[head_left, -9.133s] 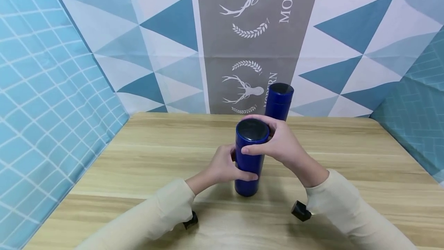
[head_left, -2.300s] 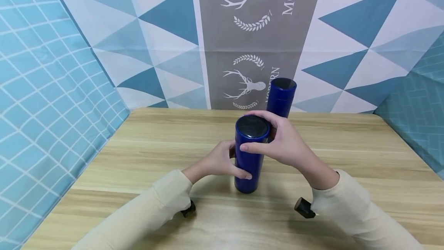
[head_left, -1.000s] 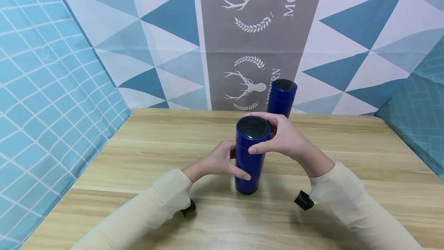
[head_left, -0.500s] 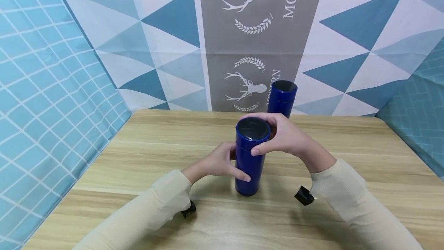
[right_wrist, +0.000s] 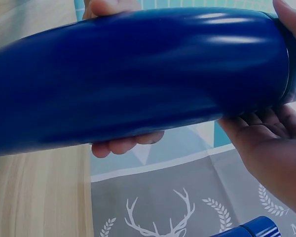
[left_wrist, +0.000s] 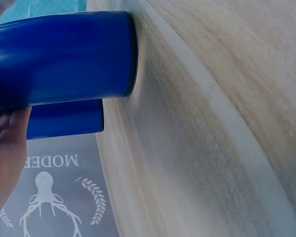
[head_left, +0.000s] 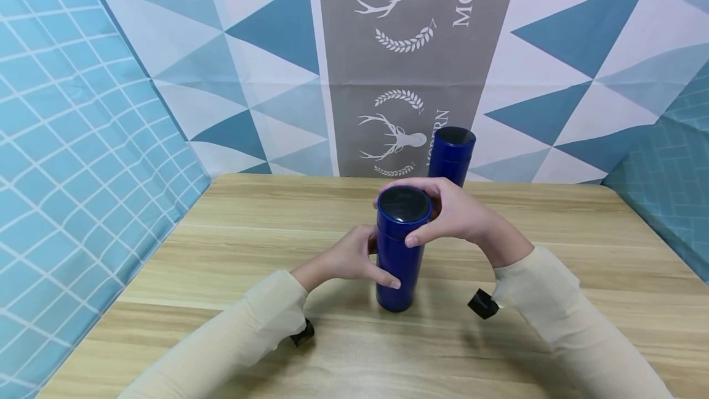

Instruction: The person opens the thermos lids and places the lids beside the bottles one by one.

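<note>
A dark blue thermos bottle (head_left: 400, 263) with a glossy black top is held near the middle of the table, roughly upright. My left hand (head_left: 354, 257) grips its body low on the left side, thumb across the front. Around the lid (head_left: 404, 226) curls my right hand (head_left: 454, 214), its thumb on the front just at the lid seam and its fingers behind, mostly hidden. The left wrist view has the bottle's base close to the table; whether it touches cannot be told. Both hands also appear around the bottle (right_wrist: 138, 79) in the right wrist view.
A second blue thermos bottle (head_left: 451, 156) stands behind the right hand, towards the back of the wooden table (head_left: 249, 220). A patterned cloth wall (head_left: 404, 66) rises behind the table's rear edge. Tiled blue cloth (head_left: 72, 159) borders the left side.
Over the last couple of seconds my right hand has turned around the lid, its thumb sliding to the right across the front. My left hand and the bottle stay nearly where they were.
</note>
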`<state>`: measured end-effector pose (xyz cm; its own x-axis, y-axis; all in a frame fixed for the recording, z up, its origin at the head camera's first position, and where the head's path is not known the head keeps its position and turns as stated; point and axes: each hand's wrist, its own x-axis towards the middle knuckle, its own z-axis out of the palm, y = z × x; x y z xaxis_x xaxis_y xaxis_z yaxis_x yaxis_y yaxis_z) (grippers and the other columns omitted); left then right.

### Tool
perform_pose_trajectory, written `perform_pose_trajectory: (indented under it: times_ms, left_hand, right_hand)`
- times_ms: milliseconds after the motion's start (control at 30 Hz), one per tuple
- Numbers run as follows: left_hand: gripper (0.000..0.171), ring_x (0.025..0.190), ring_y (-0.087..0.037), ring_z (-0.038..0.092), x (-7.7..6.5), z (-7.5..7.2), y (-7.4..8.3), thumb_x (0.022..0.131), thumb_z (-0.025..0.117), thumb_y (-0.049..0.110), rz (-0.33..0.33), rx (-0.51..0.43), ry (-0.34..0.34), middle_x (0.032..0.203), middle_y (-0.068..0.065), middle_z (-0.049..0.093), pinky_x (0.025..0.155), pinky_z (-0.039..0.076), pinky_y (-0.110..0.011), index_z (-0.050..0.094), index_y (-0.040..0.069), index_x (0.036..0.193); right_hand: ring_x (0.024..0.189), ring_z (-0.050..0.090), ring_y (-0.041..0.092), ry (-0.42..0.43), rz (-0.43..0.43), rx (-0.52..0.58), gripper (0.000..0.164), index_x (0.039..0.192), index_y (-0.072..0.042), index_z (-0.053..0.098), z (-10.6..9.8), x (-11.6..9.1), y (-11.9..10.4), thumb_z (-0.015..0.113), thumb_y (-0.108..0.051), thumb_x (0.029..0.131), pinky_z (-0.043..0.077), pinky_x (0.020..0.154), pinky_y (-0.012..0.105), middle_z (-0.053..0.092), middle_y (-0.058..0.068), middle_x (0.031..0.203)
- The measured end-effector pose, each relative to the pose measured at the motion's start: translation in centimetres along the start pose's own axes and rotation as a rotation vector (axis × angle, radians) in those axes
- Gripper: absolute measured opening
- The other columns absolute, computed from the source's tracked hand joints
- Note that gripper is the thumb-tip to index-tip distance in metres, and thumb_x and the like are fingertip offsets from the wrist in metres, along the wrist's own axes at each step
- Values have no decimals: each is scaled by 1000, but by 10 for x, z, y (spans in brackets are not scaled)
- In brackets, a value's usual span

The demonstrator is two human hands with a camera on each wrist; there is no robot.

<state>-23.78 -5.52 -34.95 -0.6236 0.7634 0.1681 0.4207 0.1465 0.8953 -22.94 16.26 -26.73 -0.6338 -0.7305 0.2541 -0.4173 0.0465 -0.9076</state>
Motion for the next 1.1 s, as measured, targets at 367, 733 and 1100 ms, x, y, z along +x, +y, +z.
perform_pose_trajectory:
  times_ms: [367,733,1100]
  left_hand:
    - [64,104,-11,66,1,0,0,67,83,2,-29,0,8,121,-17,66,95,53,-24,55,0,124]
    - [60,97,-7,67,2,2,0,65,84,3,-5,32,34,115,-17,69,91,55,-24,58,0,120]
    - [61,98,-7,67,-2,3,0,64,85,2,9,32,54,115,-16,69,91,55,-24,59,2,119]
  right_hand:
    - [121,57,32,-72,-40,27,71,135,-1,47,-5,5,4,80,-2,72,49,103,44,53,27,134]
    - [134,47,32,-107,-61,77,74,143,-1,38,-5,1,5,74,-1,78,47,105,43,43,20,147]
    - [129,50,33,195,-65,-66,80,144,-5,37,21,-14,-5,79,-8,76,48,104,31,47,8,145]
